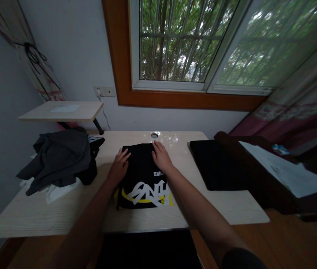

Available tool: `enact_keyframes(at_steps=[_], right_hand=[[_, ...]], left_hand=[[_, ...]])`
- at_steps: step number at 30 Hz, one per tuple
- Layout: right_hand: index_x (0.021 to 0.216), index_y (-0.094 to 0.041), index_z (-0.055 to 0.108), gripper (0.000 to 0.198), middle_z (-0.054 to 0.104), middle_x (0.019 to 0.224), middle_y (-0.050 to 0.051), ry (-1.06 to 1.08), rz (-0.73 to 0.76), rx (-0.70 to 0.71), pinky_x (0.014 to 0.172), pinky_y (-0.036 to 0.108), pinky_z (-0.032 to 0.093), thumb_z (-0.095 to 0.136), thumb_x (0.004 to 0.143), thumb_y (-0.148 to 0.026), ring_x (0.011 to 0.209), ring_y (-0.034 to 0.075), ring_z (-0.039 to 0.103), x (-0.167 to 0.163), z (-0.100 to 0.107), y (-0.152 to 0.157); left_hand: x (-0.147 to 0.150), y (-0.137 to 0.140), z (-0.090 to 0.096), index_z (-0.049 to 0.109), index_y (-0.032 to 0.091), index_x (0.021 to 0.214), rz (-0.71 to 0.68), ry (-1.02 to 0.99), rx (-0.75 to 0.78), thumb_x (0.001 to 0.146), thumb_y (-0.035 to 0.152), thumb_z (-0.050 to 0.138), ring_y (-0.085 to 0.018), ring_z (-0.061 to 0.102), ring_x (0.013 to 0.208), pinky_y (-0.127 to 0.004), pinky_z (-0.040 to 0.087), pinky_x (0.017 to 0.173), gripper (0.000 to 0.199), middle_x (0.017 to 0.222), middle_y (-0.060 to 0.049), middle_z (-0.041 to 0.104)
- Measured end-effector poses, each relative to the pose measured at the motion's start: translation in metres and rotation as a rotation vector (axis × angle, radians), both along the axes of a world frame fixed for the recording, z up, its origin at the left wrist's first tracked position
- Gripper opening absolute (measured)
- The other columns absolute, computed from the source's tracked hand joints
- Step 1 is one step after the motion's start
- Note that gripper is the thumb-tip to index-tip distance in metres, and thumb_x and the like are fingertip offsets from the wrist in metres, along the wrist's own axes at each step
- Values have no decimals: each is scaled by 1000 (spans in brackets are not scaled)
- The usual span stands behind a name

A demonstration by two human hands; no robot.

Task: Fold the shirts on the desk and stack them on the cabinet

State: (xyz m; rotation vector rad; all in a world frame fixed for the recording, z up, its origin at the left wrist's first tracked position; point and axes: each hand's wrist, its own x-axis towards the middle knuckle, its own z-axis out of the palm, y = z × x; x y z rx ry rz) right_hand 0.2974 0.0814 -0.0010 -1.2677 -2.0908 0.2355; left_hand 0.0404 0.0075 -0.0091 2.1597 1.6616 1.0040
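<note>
A black shirt (143, 175) with a white and yellow print lies folded into a compact rectangle in the middle of the counter (63, 213), its printed end toward the person. The left hand (119, 164) rests palm down on the shirt's far left edge, fingers (125, 153) spread flat and gripping nothing; the right hand (161, 156) lies the same way on the far right corner, its fingers (156, 146) loosely splayed and pressing on the cloth. Judging by this, the step in hand is the smoothing or squaring of a fold already made, both palms holding the top layer down. The next move would call for an even press along the far edge so the layers stay aligned, and for a grip under both sides if the bundle is to be lifted without coming undone. To the left sits a loose heap of dark and white clothes (59, 164), unfolded; to the right, a flat black item (214, 164) lies near the counter's edge, apart from the shirt.
</note>
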Motion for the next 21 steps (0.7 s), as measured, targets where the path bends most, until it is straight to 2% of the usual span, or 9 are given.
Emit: enact_keyframes(at_steps=[2, 5, 9, 15, 19, 21], right_hand=[[152, -17, 45, 53, 37, 162, 12, -106, 82, -3, 124, 49, 26, 44, 101, -27, 151, 27, 32, -12, 1, -12], [154, -19, 43, 53, 35, 163, 12, -274, 186, -21, 123, 51, 27, 44, 103, -34, 151, 27, 32, -24, 1, -26], [154, -20, 43, 53, 36, 162, 11, -395, 163, -50, 123, 51, 26, 39, 105, -41, 151, 27, 33, -22, 0, -29], [154, -18, 43, 55, 30, 164, 11, -432, 13, -132, 124, 55, 22, 38, 106, -44, 154, 28, 25, 10, 2, -29], [155, -19, 42, 53, 33, 163, 11, -405, -4, -151, 124, 56, 22, 39, 106, -39, 153, 29, 27, 36, 0, -45], [154, -20, 42, 51, 36, 162, 11, -365, 26, -131, 123, 56, 26, 39, 105, -36, 152, 29, 30, 50, -2, -57]], left_hand=[[0, -1, 2, 53, 23, 144, -34, 69, -30, 101, 29, 36, -28, 22, 155, -61, 24, 122, 47, 160, -8, 42], [4, -2, 5, 45, 25, 151, -104, 278, -87, 103, 36, 36, -29, 24, 154, -65, 24, 120, 50, 163, -7, 38], [8, -4, 7, 39, 30, 154, -76, 514, -101, 102, 42, 38, -29, 23, 154, -66, 21, 120, 53, 164, -4, 34], [-9, -10, 2, 33, 31, 158, 31, 550, -114, 103, 44, 33, -33, 26, 153, -66, 20, 120, 56, 166, -5, 30], [-32, -25, -6, 36, 29, 157, -28, 532, -123, 104, 44, 35, -34, 27, 152, -64, 27, 118, 55, 164, -7, 34], [-43, -38, -9, 39, 29, 155, -83, 522, -103, 104, 38, 35, -33, 27, 153, -62, 29, 118, 52, 165, -7, 33]])
